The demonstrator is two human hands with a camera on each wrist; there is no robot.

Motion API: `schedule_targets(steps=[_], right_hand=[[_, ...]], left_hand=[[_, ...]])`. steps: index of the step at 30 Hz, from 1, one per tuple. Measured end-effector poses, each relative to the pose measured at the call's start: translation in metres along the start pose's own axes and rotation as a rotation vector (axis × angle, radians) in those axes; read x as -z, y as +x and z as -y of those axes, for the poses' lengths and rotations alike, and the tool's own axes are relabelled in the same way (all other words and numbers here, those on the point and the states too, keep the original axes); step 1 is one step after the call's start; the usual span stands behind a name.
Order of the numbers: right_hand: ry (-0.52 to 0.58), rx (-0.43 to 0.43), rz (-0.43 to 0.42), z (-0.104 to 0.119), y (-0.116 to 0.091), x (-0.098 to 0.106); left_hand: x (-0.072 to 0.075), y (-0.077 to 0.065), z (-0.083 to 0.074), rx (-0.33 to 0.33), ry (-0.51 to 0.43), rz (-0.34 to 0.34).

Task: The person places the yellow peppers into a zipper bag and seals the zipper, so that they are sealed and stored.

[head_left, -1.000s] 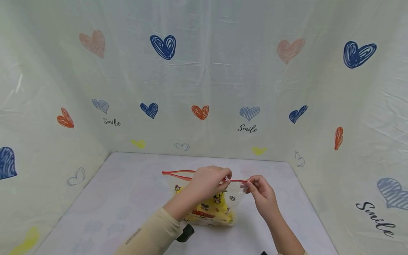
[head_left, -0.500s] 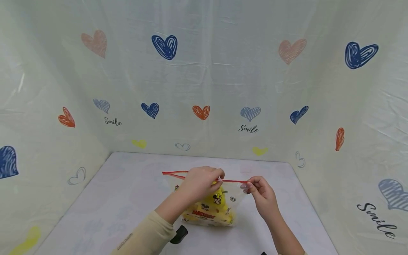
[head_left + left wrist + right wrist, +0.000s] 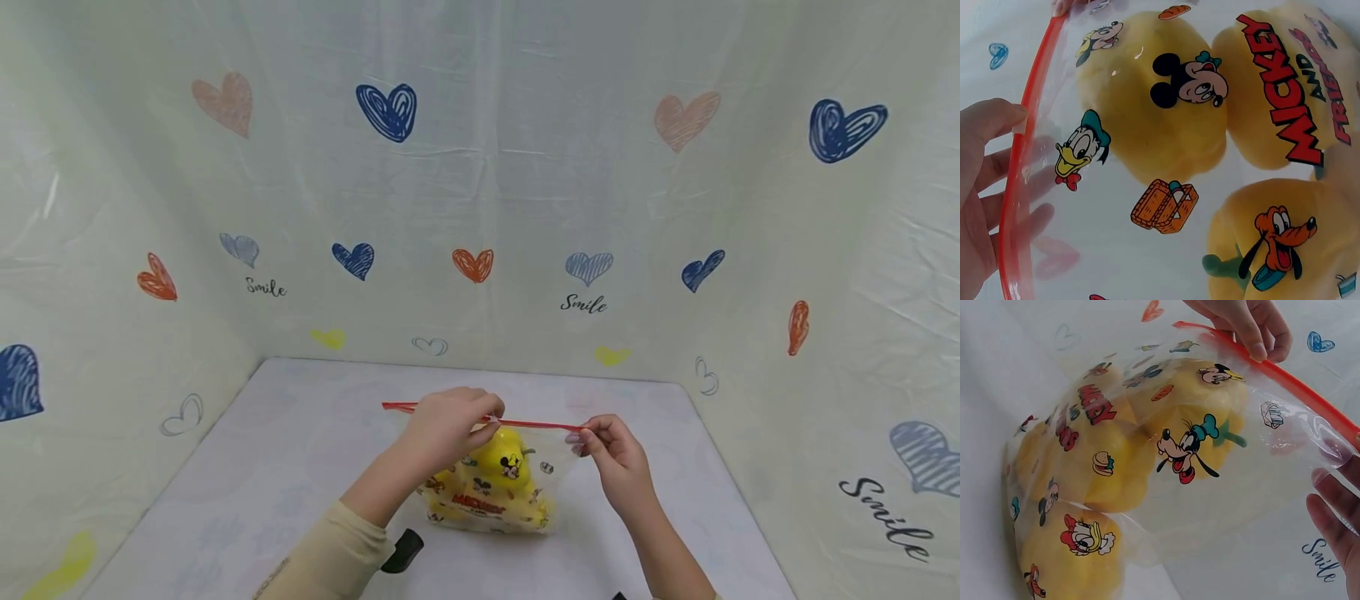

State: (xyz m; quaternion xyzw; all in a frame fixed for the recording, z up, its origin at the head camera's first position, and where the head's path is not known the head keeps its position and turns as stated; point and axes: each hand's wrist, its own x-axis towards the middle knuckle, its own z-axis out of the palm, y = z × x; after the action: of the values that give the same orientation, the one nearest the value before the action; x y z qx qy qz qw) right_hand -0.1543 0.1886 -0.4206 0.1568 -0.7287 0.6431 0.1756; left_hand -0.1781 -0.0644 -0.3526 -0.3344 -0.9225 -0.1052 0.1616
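A clear zipper bag [image 3: 480, 496] printed with cartoon characters and "Mickey and Friends" stands on the table. Inside it are several yellow bell peppers [image 3: 1147, 125], with green stems showing through the plastic. Along its top runs a red zip strip [image 3: 540, 425]. My left hand [image 3: 450, 429] pinches the small whitish slider on that strip, left of the bag's middle. To the right, my right hand [image 3: 618, 458] pinches the strip's right end between thumb and fingers; some of its fingers lie behind the clear plastic in the right wrist view. The strip's far left end shows a narrow gap.
The white table [image 3: 300, 467] reaches back to a pale curtain [image 3: 480, 183] printed with hearts and "Smile", which also hangs at both sides. A black wrist-worn piece [image 3: 403, 551] sits at the left sleeve [image 3: 330, 554].
My left hand has slid leftward along the red strip with the slider. The joined stretch to its right has grown, and the left gap has narrowed. My right hand keeps its place.
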Motion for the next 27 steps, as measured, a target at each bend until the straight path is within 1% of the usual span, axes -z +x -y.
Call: schedule_targets(steps=[5, 10, 17, 27], right_hand=[[-0.006, -0.007, 0.006, 0.0, 0.001, -0.002], [-0.007, 0.01, 0.012, -0.001, 0.001, -0.002], [0.003, 0.02, 0.016, -0.001, 0.002, -0.001], [0.006, 0.009, 0.0, -0.001, 0.002, -0.001]], left_hand=[[0.0, -0.005, 0.007, -0.018, 0.002, -0.031], [0.001, -0.011, 0.014, -0.014, 0.011, -0.043], [0.001, -0.017, 0.025, -0.022, 0.011, -0.098], [0.003, -0.025, 0.035, 0.03, 0.011, -0.093]])
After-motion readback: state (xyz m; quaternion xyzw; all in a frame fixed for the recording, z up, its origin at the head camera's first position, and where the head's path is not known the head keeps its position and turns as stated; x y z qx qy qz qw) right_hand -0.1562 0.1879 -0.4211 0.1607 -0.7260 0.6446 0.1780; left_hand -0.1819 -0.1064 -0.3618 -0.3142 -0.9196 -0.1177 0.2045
